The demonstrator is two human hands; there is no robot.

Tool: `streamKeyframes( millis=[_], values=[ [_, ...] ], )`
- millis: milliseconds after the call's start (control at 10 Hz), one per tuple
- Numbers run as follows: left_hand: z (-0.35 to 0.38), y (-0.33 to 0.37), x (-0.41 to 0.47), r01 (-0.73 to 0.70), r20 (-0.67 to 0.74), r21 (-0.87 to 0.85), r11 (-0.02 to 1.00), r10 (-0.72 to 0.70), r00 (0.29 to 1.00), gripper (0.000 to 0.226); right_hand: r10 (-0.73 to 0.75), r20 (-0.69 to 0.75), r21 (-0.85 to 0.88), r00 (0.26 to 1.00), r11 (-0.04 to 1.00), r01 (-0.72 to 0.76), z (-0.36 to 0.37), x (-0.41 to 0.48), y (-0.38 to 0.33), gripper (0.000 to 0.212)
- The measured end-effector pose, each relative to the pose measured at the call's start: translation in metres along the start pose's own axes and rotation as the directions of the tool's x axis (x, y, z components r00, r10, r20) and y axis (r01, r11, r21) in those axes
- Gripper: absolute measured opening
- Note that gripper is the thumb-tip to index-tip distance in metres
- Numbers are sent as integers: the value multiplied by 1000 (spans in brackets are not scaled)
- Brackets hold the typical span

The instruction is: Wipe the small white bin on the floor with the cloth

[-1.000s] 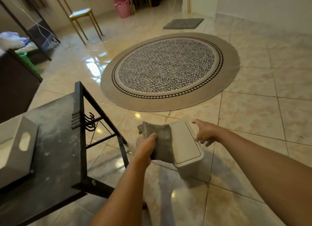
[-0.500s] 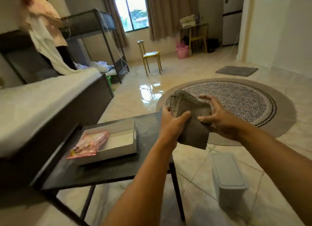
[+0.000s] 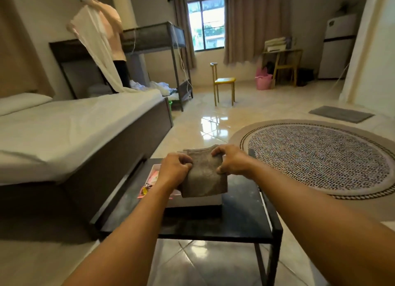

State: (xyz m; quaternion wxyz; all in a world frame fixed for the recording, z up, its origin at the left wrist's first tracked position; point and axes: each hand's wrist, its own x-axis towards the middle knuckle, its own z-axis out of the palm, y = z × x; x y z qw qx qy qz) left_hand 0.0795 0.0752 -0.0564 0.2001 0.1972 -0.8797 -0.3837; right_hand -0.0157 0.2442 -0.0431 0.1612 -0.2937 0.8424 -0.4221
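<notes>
Both hands, left hand (image 3: 174, 170) and right hand (image 3: 229, 160), are pinching the folded grey-brown cloth (image 3: 203, 176) above the black table's (image 3: 241, 217) far edge; small white bin out of view, so wiping risks stalling.

Grey-brown cloth (image 3: 203, 174) over the black table (image 3: 241, 219), pink packet (image 3: 149, 184) just left of the cloth, black-and-white patterned round rug (image 3: 318, 157) right of the table, yellow chair (image 3: 224, 80) beyond

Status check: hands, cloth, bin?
Left hand and right hand both gripping the grey cloth, held above the black side table. White bin not in view. Nothing blocking the hands.
</notes>
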Motion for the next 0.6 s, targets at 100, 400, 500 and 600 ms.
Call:
streamKeyframes(
  millis=[100, 400, 500, 600],
  values=[
    [7, -14, 21, -16, 50, 122, 992, 10, 999, 16, 5, -13, -147, 1000, 989, -7, 15, 24, 8, 58],
    [30, -28, 40, -213, 124, 679, 702, 176, 977, 27, -74, 21, -741, 997, 668, 65, 44, 46, 29, 47],
    [39, -18, 31, -385, 427, 656, 649, 102, 899, 27, 13, 100, -718, 995, 693, 63, 39, 41, 33, 48],
    [41, -14, 29, -354, 477, 646, 676, 4, 879, 27, -143, 19, -525, 990, 841, 132, 7, 20, 19, 45]
  ],
)
